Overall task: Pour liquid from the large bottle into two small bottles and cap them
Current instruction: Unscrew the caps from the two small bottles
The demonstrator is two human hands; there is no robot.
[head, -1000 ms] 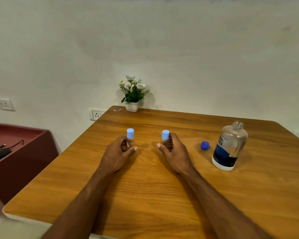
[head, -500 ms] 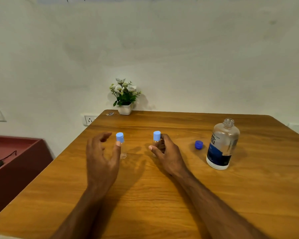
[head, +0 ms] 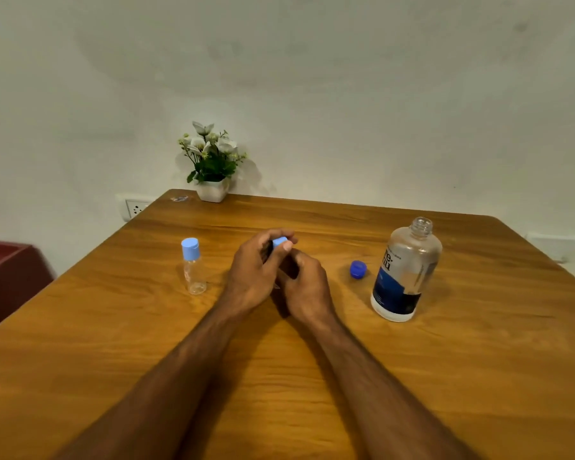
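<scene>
One small clear bottle point(head: 193, 270) with a light blue cap stands alone on the wooden table point(head: 445, 376), left of my hands. The second small bottle is almost hidden between my hands; only its light blue cap point(head: 279, 242) shows. My left hand point(head: 258, 270) pinches that cap with thumb and fingers. My right hand point(head: 304, 285) grips the bottle's body below it. The large clear bottle point(head: 405, 270) with a dark blue label stands uncapped at the right. Its dark blue cap point(head: 358, 269) lies on the table beside it.
A white pot of flowers point(head: 211, 164) stands at the table's far edge by the wall. A wall socket point(head: 134, 208) is behind the far left corner. A dark red cabinet point(head: 4, 280) stands left of the table.
My left hand let go of the left small bottle and moved right onto the cap of the bottle my right hand holds. The camera tilted down.
</scene>
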